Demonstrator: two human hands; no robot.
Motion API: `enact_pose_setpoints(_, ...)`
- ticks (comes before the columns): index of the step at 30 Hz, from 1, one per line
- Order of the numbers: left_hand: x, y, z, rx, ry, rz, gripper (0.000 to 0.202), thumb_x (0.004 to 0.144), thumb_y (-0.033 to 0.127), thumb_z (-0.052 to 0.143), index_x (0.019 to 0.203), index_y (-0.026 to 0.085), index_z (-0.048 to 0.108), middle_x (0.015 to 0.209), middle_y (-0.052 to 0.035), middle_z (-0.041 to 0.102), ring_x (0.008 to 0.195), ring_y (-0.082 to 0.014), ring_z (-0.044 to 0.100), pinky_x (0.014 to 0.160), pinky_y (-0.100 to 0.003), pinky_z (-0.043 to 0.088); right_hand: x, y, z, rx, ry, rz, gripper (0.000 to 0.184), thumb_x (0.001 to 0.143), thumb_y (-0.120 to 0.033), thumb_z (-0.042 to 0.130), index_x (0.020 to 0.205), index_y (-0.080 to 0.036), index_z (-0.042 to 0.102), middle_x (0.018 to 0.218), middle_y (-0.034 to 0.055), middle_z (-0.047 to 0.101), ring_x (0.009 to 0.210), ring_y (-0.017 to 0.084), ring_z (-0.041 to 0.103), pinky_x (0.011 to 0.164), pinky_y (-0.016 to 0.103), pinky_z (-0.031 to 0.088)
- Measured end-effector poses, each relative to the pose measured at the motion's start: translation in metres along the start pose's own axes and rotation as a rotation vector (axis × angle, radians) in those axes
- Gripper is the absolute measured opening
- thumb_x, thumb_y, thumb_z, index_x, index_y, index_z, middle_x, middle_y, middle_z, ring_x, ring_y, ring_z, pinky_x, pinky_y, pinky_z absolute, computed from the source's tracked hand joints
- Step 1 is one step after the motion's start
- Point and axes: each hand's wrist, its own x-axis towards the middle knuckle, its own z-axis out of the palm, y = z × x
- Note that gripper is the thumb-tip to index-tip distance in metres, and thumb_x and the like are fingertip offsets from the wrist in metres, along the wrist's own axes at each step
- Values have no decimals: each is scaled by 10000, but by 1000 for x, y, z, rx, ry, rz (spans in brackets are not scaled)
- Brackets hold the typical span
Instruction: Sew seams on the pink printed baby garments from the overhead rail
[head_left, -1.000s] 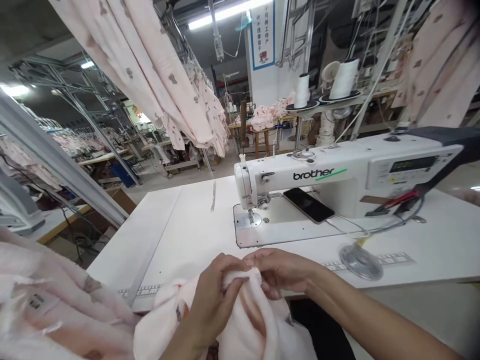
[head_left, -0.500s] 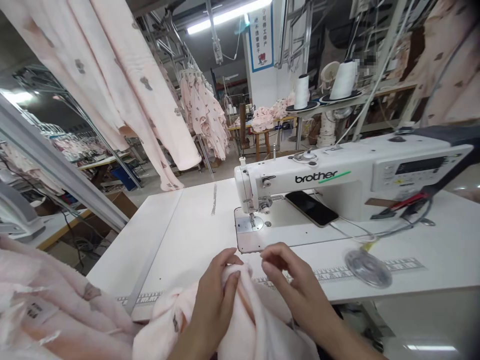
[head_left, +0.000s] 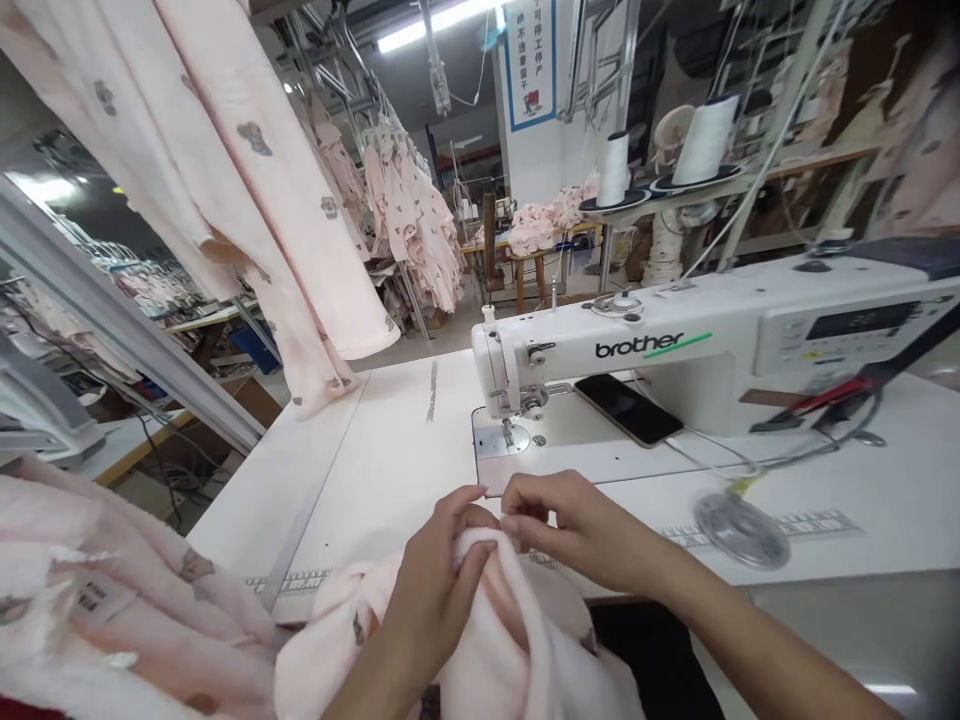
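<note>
A pale pink fleece garment (head_left: 502, 640) with small printed figures lies bunched at the table's front edge. My left hand (head_left: 442, 560) is closed on a fold of it, thumb in front and fingers behind. Just right of that fold, my right hand (head_left: 559, 515) has its thumb and forefinger pinched together at the top edge of the cloth; what sits between those fingertips is too small to make out. Beyond both hands stands the white sewing machine (head_left: 637, 340), its needle and presser foot (head_left: 508, 432) over a metal plate, apart from the cloth.
A phone (head_left: 628, 408) lies on the machine bed. Right of my hands are a clear round disc (head_left: 741, 528) and a ruler strip (head_left: 817, 524). More pink garments pile at left (head_left: 135, 590) and hang above (head_left: 277, 200). Red-handled snips (head_left: 832, 395) rest against the machine.
My right hand has moved left to the fold, and its fingers have closed into a pinch. The left hand keeps its hold on the garment. The view has shifted slightly.
</note>
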Motion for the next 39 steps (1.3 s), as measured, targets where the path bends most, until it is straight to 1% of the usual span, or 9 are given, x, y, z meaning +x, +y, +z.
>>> enact_pose_setpoints(6, -6, -4, 1, 71, 118, 278, 346, 848, 96, 483, 1134, 288, 449, 931, 19, 637, 855, -103, 607, 726, -199, 484, 22, 13, 4, 643, -374, 313, 149, 726, -270, 548, 639, -152, 518, 434, -42, 491, 321, 70, 410, 320, 155, 294)
enact_pose_setpoints(13, -12, -10, 0, 283, 121, 269, 476, 872, 177, 475, 1321, 282, 354, 1116, -43, 635, 971, -162, 615, 788, -270, 503, 15, 27, 18, 982, -539, 433, 268, 740, -272, 596, 625, -174, 375, 483, -98, 318, 373, 12, 146, 347, 143, 82)
enact_pose_setpoints(15, -11, -10, -1, 227, 102, 191, 435, 874, 182, 474, 1285, 290, 383, 1085, -27, 647, 958, -155, 622, 825, -281, 493, 10, 23, 18, 871, -410, 387, 296, 805, -377, 567, 663, -171, 408, 516, -81, 362, 377, 21, 182, 357, 162, 105)
enact_pose_setpoints(19, -8, -8, 4, 29, 155, 14, 308, 895, 195, 425, 1198, 243, 429, 962, -29, 649, 902, -141, 622, 793, -277, 491, -12, 8, 30, 373, 164, 147, 316, 894, -424, 452, 695, -179, 458, 605, -38, 447, 520, 86, 393, 491, 202, 305)
enact_pose_setpoints(22, -7, -4, 10, 15, 223, -49, 285, 888, 225, 433, 1172, 233, 447, 950, -33, 623, 887, -147, 603, 758, -277, 478, -28, -2, 50, 22, 364, 63, 189, 810, -373, 600, 810, -202, 517, 763, -13, 543, 709, 144, 482, 636, 248, 360)
enact_pose_setpoints(26, -2, 8, 1, -51, 161, -200, 288, 869, 285, 486, 1154, 242, 471, 931, -17, 604, 834, -138, 579, 694, -239, 456, -31, -5, 57, -29, 325, 96, 114, 885, -308, 491, 938, -217, 535, 820, -12, 589, 736, 157, 521, 649, 258, 361)
enact_pose_setpoints(32, 14, 19, -27, -298, -303, -287, 300, 876, 371, 496, 1135, 252, 588, 1049, -36, 570, 953, -156, 549, 831, -251, 422, -20, -3, 22, 190, 22, -38, 193, 935, -264, 417, 889, -202, 594, 880, -12, 610, 818, 145, 540, 732, 231, 386)
enact_pose_setpoints(35, 19, 19, -26, -347, -295, -252, 272, 889, 342, 473, 1094, 235, 616, 1125, -45, 571, 1044, -174, 527, 916, -275, 389, -17, 0, 17, 124, 73, -31, 187, 923, -240, 433, 850, -196, 599, 846, -14, 607, 808, 145, 537, 730, 231, 376)
enact_pose_setpoints(39, 34, 15, -20, -341, -240, -356, 209, 803, 352, 589, 914, 181, 635, 875, -23, 640, 823, -164, 573, 727, -244, 435, -11, 8, 17, 79, 243, 136, 194, 856, -353, 551, 753, -191, 581, 696, -31, 547, 678, 136, 485, 595, 223, 340)
